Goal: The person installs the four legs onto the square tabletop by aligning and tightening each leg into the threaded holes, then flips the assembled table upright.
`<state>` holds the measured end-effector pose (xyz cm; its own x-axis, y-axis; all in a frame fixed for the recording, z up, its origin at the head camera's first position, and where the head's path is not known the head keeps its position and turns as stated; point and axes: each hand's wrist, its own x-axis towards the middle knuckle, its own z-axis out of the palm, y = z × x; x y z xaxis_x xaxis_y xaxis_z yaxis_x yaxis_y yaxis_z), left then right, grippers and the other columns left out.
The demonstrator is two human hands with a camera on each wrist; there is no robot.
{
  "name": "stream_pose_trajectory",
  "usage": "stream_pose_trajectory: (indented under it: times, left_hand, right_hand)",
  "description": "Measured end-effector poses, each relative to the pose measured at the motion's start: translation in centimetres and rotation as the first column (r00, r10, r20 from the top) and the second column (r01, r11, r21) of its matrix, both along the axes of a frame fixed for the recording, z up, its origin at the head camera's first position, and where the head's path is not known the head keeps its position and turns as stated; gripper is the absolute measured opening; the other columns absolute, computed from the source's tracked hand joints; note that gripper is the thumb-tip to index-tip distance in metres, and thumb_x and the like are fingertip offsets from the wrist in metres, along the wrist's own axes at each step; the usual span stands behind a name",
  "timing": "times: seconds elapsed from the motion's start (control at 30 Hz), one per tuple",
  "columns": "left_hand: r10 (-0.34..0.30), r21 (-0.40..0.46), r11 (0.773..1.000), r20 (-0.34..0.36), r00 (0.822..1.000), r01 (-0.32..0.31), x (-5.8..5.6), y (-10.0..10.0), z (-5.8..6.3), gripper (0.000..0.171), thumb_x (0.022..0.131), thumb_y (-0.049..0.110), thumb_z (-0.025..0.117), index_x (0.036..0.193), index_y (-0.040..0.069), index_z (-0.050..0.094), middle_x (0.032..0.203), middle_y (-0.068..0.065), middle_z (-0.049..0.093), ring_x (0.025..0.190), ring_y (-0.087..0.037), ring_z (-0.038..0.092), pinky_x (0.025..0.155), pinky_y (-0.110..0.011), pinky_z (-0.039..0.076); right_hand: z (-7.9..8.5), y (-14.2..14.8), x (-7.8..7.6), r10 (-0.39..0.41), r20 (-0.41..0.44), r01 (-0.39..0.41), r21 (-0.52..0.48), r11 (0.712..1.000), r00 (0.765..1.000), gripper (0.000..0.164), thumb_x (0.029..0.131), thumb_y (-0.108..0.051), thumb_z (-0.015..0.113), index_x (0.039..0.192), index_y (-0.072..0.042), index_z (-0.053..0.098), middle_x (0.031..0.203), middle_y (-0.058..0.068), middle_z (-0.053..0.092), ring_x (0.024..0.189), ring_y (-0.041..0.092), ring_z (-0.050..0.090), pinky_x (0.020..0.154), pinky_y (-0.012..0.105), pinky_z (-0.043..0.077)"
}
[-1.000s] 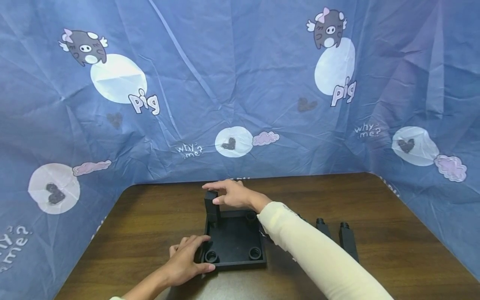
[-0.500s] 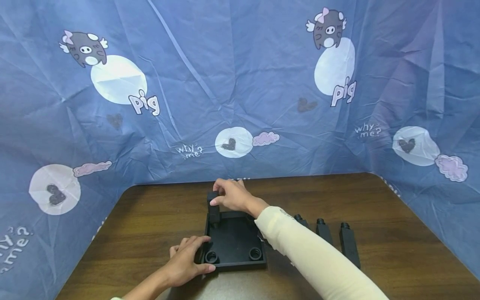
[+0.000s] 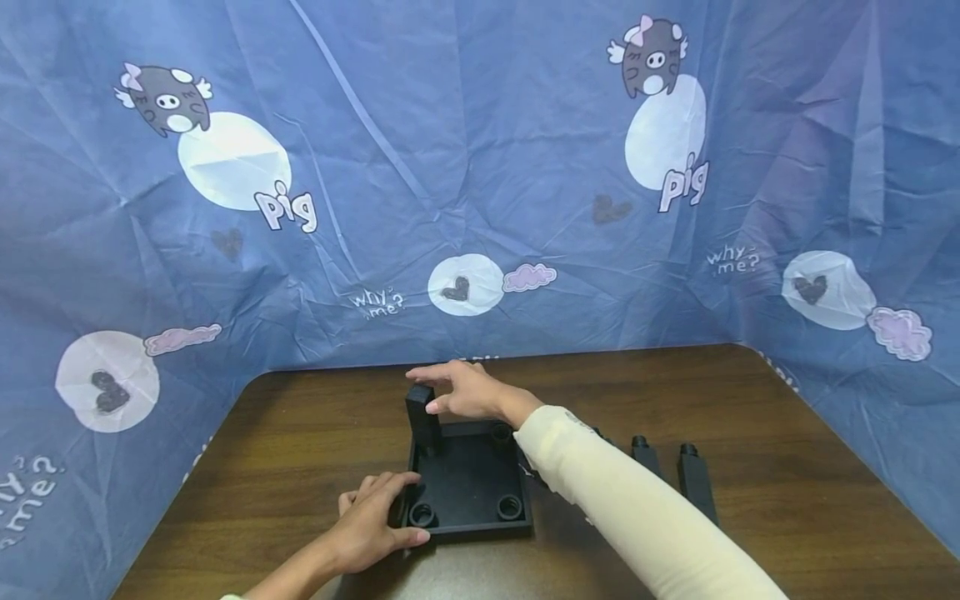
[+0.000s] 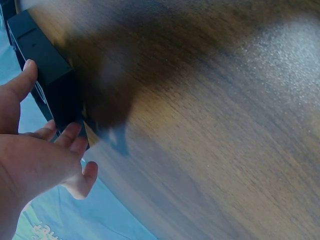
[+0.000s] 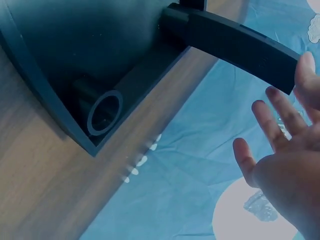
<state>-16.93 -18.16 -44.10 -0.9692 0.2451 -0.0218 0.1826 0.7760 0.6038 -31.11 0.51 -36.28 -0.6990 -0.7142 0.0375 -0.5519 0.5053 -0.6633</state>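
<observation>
A shallow black square tray [image 3: 468,479] with a raised rim lies on the table, round threaded sockets in its corners. At its far-left corner a square black leg [image 3: 422,410] stands upright in the socket. My right hand [image 3: 468,392] is at the leg's top, thumb touching its side and index finger stretched out over it. In the right wrist view the other fingers of this hand [image 5: 285,125] are spread off the leg. My left hand [image 3: 371,517] holds the tray's near-left corner, thumb on the front wall and fingers along the left side.
Several more black legs [image 3: 696,479] with threaded ends lie to the right, partly hidden by my right sleeve [image 3: 600,483]. The wooden table [image 3: 322,425] ends at a blue printed cloth [image 3: 480,183] behind and at the sides.
Half a second ago the right fingers were closed round the leg's top; now they are spread out. The leg has turned slightly between frames. The left hand and tray keep their place.
</observation>
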Motion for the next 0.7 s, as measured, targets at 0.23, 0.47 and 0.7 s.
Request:
stream_pose_trajectory:
  times: [0.23, 0.47, 0.7]
  left_hand:
    - [-0.008, 0.01, 1.0, 0.018, 1.0, 0.007, -0.1, -0.2, 0.0, 0.071, 0.072, 0.039, 0.083, 0.13, 0.011, 0.054, 0.125, -0.007, 0.057, 0.116, -0.028, 0.043, 0.084, -0.054, 0.021]
    - [-0.011, 0.016, 1.0, 0.027, 1.0, 0.011, 0.0, -0.2, 0.0, 0.071, 0.072, 0.039, 0.083, 0.13, 0.01, 0.054, 0.125, -0.008, 0.057, 0.115, -0.029, 0.044, 0.083, -0.055, 0.021]
    - [-0.007, 0.014, 1.0, 0.012, 1.0, 0.007, 0.0, -0.2, -0.1, 0.07, 0.072, 0.038, 0.083, 0.13, 0.01, 0.055, 0.124, -0.007, 0.058, 0.115, -0.028, 0.044, 0.083, -0.055, 0.022]
  right_hand:
    - [-0.1, -0.5, 0.3, -0.045, -0.045, 0.045, 0.011, 0.999, 0.998, 0.038, 0.092, -0.018, 0.065, 0.13, -0.025, 0.062, 0.134, -0.004, 0.058, 0.114, 0.018, 0.056, 0.098, 0.04, 0.039]
    - [-0.7, -1.1, 0.3, -0.114, -0.158, 0.114, -0.01, 0.993, 0.981, 0.025, 0.085, -0.026, 0.073, 0.107, -0.017, 0.067, 0.09, -0.005, 0.067, 0.086, 0.013, 0.059, 0.091, 0.037, 0.039]
    - [-0.7, -1.3, 0.3, -0.16, -0.118, 0.162, 0.01, 0.987, 0.98, 0.038, 0.08, -0.037, 0.078, 0.106, -0.015, 0.06, 0.084, -0.005, 0.057, 0.079, 0.013, 0.052, 0.082, 0.035, 0.04]
